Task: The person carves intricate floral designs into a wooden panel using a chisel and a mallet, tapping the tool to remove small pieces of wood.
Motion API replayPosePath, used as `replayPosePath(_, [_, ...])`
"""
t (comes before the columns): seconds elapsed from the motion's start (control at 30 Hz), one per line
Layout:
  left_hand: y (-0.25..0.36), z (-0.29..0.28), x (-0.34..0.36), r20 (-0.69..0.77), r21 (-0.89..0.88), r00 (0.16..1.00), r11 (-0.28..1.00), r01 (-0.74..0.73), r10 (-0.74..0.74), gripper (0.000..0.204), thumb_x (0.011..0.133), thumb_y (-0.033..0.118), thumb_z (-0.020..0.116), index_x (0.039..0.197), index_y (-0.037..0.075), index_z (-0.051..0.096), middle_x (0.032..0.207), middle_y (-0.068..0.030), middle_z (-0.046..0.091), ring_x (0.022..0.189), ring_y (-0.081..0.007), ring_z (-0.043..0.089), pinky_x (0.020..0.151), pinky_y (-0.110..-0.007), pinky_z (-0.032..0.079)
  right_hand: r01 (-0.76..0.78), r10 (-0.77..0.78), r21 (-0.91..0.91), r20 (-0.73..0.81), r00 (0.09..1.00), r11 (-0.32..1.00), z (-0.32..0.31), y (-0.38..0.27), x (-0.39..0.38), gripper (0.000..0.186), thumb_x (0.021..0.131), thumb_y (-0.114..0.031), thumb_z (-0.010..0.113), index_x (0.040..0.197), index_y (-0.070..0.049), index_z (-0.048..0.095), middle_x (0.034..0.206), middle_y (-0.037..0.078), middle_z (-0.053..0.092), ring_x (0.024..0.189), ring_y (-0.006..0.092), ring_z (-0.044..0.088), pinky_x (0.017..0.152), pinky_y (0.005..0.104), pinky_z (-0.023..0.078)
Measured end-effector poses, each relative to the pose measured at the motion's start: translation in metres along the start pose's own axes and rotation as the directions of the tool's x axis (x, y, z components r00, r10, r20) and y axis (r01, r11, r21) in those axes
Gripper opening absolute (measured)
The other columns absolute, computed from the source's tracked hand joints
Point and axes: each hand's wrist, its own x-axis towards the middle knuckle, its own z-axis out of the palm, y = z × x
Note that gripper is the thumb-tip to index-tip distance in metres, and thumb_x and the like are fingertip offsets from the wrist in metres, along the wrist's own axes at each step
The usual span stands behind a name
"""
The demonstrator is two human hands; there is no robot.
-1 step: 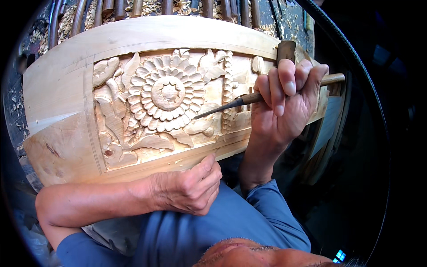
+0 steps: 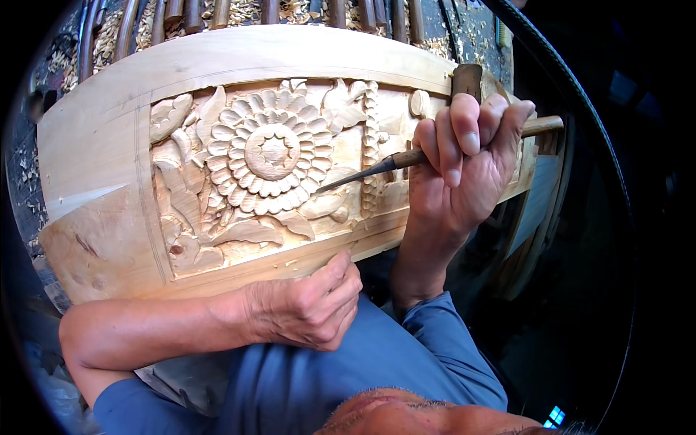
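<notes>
My right hand (image 2: 471, 156) is closed around the wooden handle of a carving chisel (image 2: 373, 170). The chisel slants down to the left, its thin dark blade touching or just over the lower right petals of a carved flower (image 2: 272, 151). That flower is part of a pale wooden relief panel (image 2: 290, 52) with leaves and a twisted column. My left hand (image 2: 312, 304) is curled, knuckles up, by the panel's near edge; no object shows in it. A dark brown wooden block (image 2: 466, 81) stands behind my right fingers. A lighter rod end (image 2: 544, 126) juts out right of them, its join hidden.
Several dark tool handles (image 2: 270, 11) lie in a row beyond the panel's far edge. Wood shavings (image 2: 301, 11) are scattered among them on a dark bench. Wooden framing (image 2: 533, 210) stands at the right below the panel. Small chips (image 2: 291, 264) rest on the near rail.
</notes>
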Motion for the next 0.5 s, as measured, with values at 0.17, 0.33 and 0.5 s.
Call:
replayPosePath(0.17, [0.010,0.012,0.001,0.001,-0.120,0.999,0.992,0.048,-0.048,0.038,0.066,0.033,0.060,0.074,-0.001,0.073,0.079,-0.0161,0.070,0.086,-0.0306,0.069,0.095,-0.048,0.058,-0.017,0.017,-0.028,-0.010,1.000,0.999,-0.002,-0.001,0.001,0.053,0.114,-0.054,0.034,0.078,-0.016,0.038,0.060,0.006,0.050,0.038,0.0100,0.028,0.039,0.0227,0.025])
replayPosePath(0.33, [0.011,0.018,-0.001,-0.022,-0.105,0.999,0.993,0.044,-0.046,0.040,0.064,0.033,0.059,0.074,-0.002,0.074,0.080,-0.0166,0.070,0.087,-0.0310,0.069,0.095,-0.048,0.058,-0.021,0.020,-0.011,-0.046,0.999,1.000,-0.002,0.003,-0.003,0.053,0.114,-0.054,0.035,0.076,-0.017,0.035,0.059,0.005,0.049,0.039,0.0096,0.026,0.038,0.0221,0.025])
replayPosePath(0.5, [0.010,0.013,0.002,0.006,-0.087,0.999,0.995,0.050,-0.050,0.040,0.064,0.034,0.059,0.074,-0.002,0.074,0.080,-0.0164,0.070,0.087,-0.0309,0.069,0.096,-0.048,0.058,-0.023,0.020,-0.041,-0.066,0.998,0.999,-0.003,0.004,-0.004,0.053,0.114,-0.053,0.036,0.076,-0.017,0.034,0.058,0.005,0.048,0.040,0.0096,0.024,0.038,0.0220,0.024])
